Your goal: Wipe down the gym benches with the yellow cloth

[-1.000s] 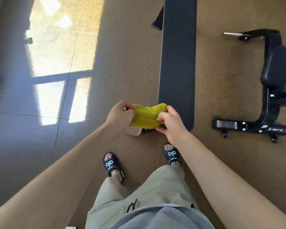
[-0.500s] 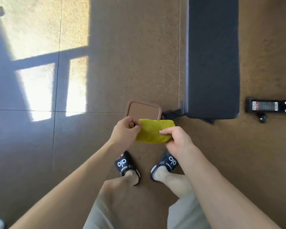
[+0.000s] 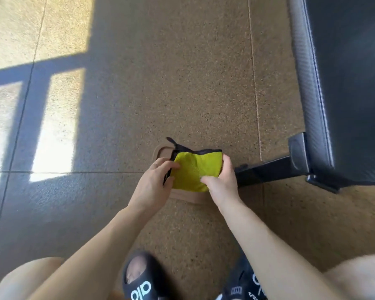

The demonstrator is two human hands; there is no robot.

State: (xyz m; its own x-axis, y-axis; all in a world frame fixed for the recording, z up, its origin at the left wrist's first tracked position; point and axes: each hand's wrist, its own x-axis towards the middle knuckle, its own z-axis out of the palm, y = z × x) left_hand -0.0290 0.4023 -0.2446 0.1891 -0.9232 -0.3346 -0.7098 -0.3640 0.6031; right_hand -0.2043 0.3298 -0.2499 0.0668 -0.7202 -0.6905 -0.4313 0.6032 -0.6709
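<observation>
The yellow cloth (image 3: pixel 193 172), folded small with a black edge, is held low over a tan tray (image 3: pixel 185 197) on the floor. My left hand (image 3: pixel 154 182) pinches its left side, fingers curled over the black edge. My right hand (image 3: pixel 222 180) grips its right side, thumb on the yellow face. The black gym bench (image 3: pixel 344 83) runs up the right of the view, its pad end just right of my hands.
The bench's black foot bar (image 3: pixel 268 172) lies on the cork-coloured floor next to my right hand. My feet in black slides (image 3: pixel 142 280) stand at the bottom. Sunlit patches (image 3: pixel 54 131) fall across the floor at left.
I have bent down closer to the floor. Both hands have lowered the cloth over the tan tray, and the bench has slid to the right of view.
</observation>
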